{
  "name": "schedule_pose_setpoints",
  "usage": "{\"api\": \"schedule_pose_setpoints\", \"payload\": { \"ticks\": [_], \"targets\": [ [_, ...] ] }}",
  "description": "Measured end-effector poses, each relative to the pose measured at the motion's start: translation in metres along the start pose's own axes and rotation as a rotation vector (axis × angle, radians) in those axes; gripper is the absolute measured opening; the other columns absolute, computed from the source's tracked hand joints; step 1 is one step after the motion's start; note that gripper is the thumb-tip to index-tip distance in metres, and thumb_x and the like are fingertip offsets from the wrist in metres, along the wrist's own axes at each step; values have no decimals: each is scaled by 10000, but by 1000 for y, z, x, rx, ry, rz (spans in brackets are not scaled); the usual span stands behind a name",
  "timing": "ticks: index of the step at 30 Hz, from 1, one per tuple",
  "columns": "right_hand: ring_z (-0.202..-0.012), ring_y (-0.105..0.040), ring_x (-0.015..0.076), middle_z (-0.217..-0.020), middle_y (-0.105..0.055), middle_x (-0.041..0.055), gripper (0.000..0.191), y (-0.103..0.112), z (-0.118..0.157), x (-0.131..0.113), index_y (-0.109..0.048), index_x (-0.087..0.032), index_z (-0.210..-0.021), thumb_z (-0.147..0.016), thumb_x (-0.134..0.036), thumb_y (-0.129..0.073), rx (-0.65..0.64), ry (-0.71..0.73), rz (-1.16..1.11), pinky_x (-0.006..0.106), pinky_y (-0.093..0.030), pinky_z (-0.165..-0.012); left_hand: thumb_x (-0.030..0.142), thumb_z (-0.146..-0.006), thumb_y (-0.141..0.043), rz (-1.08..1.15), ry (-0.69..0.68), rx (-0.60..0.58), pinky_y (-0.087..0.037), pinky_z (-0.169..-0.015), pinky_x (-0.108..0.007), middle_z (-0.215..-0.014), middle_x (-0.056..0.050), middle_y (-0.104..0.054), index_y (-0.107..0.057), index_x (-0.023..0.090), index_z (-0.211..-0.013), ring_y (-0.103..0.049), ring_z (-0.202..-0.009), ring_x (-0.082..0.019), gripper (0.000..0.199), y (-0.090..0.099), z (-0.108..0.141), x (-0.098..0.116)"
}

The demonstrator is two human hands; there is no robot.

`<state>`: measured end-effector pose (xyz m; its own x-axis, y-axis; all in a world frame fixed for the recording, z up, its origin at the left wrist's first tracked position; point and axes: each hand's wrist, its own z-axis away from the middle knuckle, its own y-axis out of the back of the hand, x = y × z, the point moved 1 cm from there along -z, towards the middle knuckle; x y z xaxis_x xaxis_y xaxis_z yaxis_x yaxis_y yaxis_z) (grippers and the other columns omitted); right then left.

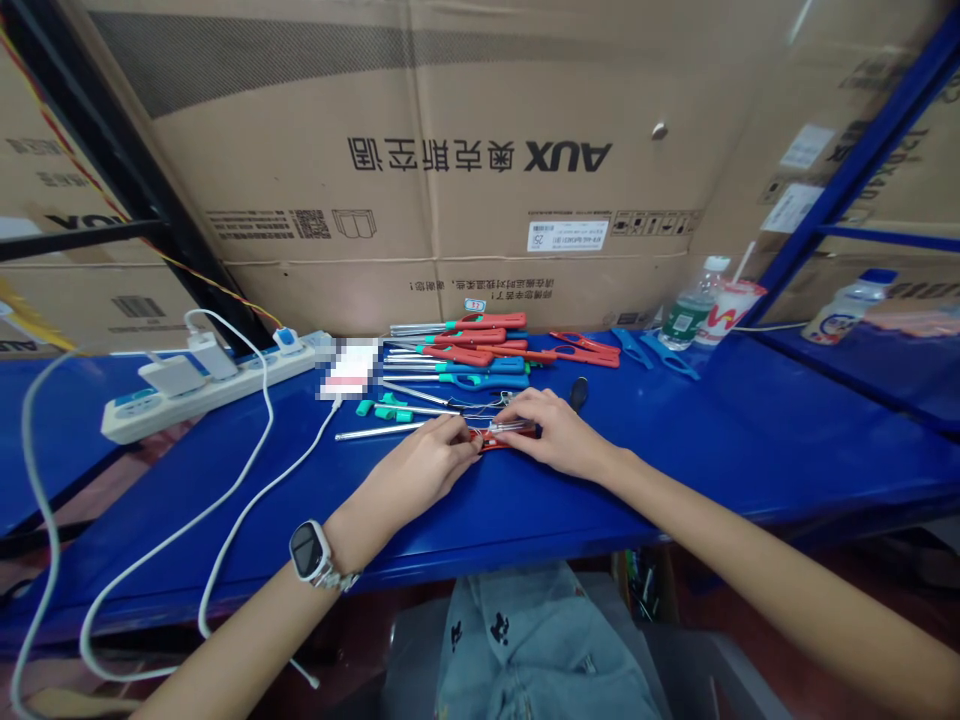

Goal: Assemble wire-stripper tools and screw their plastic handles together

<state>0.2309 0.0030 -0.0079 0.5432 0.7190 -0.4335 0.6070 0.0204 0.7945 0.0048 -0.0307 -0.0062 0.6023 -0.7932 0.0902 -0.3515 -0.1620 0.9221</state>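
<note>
Both hands meet over an opened red stick lighter (496, 441) lying on the blue table, its shell partly hidden by my fingers. My left hand (424, 462) is closed on the lighter's near-left end, where a long metal tube (375, 433) sticks out to the left. Fingers of my right hand (559, 432) pinch a clear, shiny part at the shell's right end. Just beyond lie thin rods with wires (420, 394) and small green pieces (390, 408). A dark oval object (578, 393) sits behind my right hand.
Behind are red lighters (487, 338), blue lighters (491, 380), red shells (589, 348) and blue shells (660, 355). A phone (350, 368), power strip (225, 388) and white cables (259, 475) are left. A green bottle (686, 310) and cup (727, 312) stand right.
</note>
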Motion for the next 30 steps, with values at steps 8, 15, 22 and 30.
{"api": "schedule_pose_setpoints", "payload": {
  "ticks": [8,15,22,30],
  "targets": [
    [-1045,-622,233,-1036,-704,73,138,-1,1,6,-745,-226,-1066,-978,-294,-663,-34,70,39,432,-473,-946,251,-1092,-403,15,-14,38,-590,-809,-378,-972,-113,-656,-769,130,-1018,-627,-883,-200,393,-1,2,-2],
    [-1039,-622,225,-1062,-657,80,197,0,3,10,-764,-237,-1133,-993,-288,-635,-80,75,-5,420,-512,-942,233,-1081,-435,10,-7,27,-585,-820,-380,-979,-118,-663,-766,125,-1012,-629,-907,-216,355,-1,2,-2],
    [-1108,-609,257,-1169,-679,101,303,7,11,-1,-725,-265,-1252,-1054,-370,-522,-145,106,214,449,-465,-929,232,-1087,-426,-33,-7,33,-582,-806,-360,-975,-107,-651,-757,124,-1002,-624,-898,-202,358,-3,3,-2],
    [-1103,-612,273,-1181,-683,120,349,8,13,-3,-685,-250,-1321,-1083,-350,-450,-181,176,431,409,-397,-871,313,-1018,-596,-48,48,56,-551,-897,-462,-1107,-120,-657,-683,145,-1202,-617,-1017,-268,264,3,1,-8]
  ]
}}
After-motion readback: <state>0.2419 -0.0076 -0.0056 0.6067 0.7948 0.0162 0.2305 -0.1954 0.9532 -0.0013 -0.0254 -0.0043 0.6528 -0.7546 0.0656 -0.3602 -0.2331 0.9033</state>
